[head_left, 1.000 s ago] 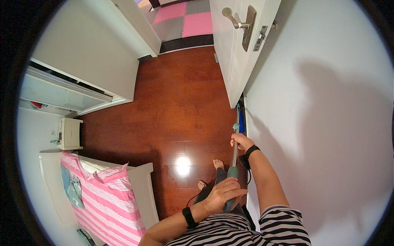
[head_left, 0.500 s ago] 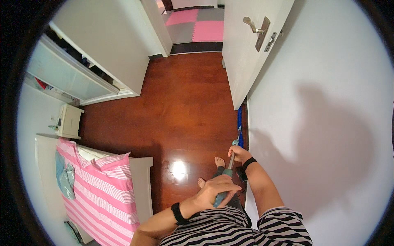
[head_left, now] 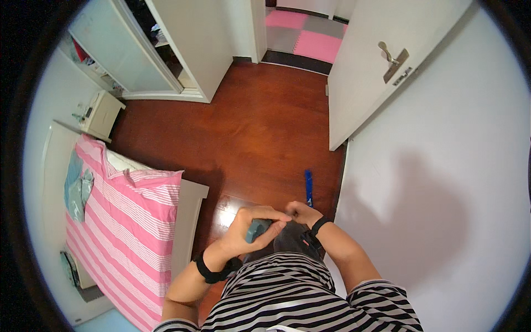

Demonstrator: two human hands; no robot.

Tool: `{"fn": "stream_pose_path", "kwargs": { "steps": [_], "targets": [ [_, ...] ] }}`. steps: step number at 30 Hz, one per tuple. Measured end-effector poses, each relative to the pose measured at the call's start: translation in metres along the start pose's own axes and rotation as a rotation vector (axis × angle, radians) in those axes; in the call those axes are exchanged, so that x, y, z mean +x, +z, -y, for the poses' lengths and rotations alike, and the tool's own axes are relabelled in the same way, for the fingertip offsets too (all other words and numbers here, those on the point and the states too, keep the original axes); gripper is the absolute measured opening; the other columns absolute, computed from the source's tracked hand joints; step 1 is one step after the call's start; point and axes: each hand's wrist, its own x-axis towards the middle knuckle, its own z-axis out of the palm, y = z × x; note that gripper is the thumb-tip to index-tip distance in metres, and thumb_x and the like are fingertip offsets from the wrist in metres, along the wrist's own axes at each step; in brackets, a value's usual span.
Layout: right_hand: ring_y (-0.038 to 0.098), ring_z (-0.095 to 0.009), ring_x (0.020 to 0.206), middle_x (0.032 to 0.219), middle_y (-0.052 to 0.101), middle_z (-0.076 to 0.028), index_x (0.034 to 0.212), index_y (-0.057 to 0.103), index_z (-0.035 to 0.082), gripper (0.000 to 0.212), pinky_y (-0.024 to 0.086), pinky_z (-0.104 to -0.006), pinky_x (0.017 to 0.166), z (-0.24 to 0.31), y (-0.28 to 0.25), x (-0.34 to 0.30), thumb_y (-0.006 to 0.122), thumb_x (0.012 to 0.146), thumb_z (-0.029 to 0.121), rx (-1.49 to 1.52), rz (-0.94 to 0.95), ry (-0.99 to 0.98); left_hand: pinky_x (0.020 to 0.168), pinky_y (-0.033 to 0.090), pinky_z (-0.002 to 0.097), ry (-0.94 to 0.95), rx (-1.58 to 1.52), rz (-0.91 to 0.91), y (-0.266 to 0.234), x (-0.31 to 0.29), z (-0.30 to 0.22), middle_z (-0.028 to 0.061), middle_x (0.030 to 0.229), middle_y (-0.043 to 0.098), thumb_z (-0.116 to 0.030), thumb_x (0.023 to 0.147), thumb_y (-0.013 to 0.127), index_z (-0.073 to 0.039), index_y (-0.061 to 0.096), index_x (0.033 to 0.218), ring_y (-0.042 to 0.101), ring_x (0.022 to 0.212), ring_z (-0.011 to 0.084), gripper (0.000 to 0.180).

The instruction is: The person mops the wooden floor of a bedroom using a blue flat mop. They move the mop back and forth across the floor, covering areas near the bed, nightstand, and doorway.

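A dark red wooden floor (head_left: 260,138) runs between a bed (head_left: 133,221) with a pink striped cover on the person's left and a white wall (head_left: 442,182) on the right, where a white door (head_left: 381,61) stands open. Low in the middle, close to the striped shirt (head_left: 298,299), the left hand (head_left: 251,227) is wrapped around a grey-blue handle (head_left: 257,228). The right hand (head_left: 301,211) is curled just beside it, its grip unclear, and a small blue strip (head_left: 308,188) shows on the floor just beyond.
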Motion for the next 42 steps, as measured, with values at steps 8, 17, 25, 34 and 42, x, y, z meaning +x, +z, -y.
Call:
{"fn": "stream_pose_path", "kwargs": {
  "steps": [8, 17, 25, 34, 42],
  "targets": [
    [0.062, -0.027, 0.089, 0.086, 0.055, -0.012, 0.071, 0.048, 0.004, 0.019, 0.054, -0.0364, 0.075, 0.024, -0.03, 0.049, 0.054, 0.089, 0.01, 0.596, -0.261, 0.2, 0.068, 0.052, 0.0327, 0.197, 0.015, 0.029, -0.027, 0.042, 0.008, 0.0146, 0.086, 0.071, 0.001, 0.082, 0.071, 0.001, 0.071, 0.095, 0.069, 0.076, 0.0238, 0.013],
    [0.053, -0.024, 0.062, 0.068, 0.052, -0.009, 0.105, 0.033, 0.005, 0.021, 0.05, -0.0376, 0.063, 0.067, -0.153, 0.119, 0.047, 0.1, 0.02, 1.203, -0.757, 0.348, 0.088, 0.052, 0.0406, 0.279, 0.004, 0.127, -0.005, 0.149, 0.072, 0.0138, 0.099, 0.07, 0.002, 0.082, 0.069, 0.0, 0.07, 0.097, 0.068, 0.095, 0.0307, 0.015],
    [0.044, -0.023, 0.057, 0.068, 0.043, -0.008, 0.085, 0.036, 0.007, 0.013, 0.046, -0.037, 0.058, 0.067, -0.15, 0.175, 0.04, 0.097, 0.007, 1.094, -0.613, 0.372, 0.073, 0.048, 0.0398, 0.191, -0.086, -0.111, -0.034, 0.165, 0.097, 0.0155, 0.08, 0.066, 0.008, 0.08, 0.065, 0.001, 0.069, 0.091, 0.061, 0.071, 0.0295, 0.014],
    [0.055, -0.026, 0.074, 0.073, 0.05, -0.011, 0.098, 0.042, 0.003, 0.009, 0.051, -0.04, 0.075, 0.07, -0.045, 0.22, 0.046, 0.096, 0.011, 0.663, -0.29, 0.634, 0.071, 0.052, 0.033, 0.018, -0.004, -0.598, -0.056, 0.066, 0.077, 0.016, 0.08, 0.066, 0.008, 0.081, 0.061, 0.004, 0.069, 0.09, 0.064, 0.073, 0.0257, 0.012],
    [0.06, -0.018, 0.073, 0.086, 0.056, -0.008, 0.098, 0.043, 0.005, 0.011, 0.056, -0.0353, 0.065, 0.068, 0.104, 0.206, 0.043, 0.09, 0.014, 0.121, -0.042, 0.869, 0.069, 0.051, 0.0275, -0.297, -0.021, -1.114, -0.033, -0.057, 0.029, 0.0126, 0.082, 0.068, 0.004, 0.085, 0.06, 0.007, 0.068, 0.091, 0.064, 0.075, 0.0158, 0.011]
  ]
}}
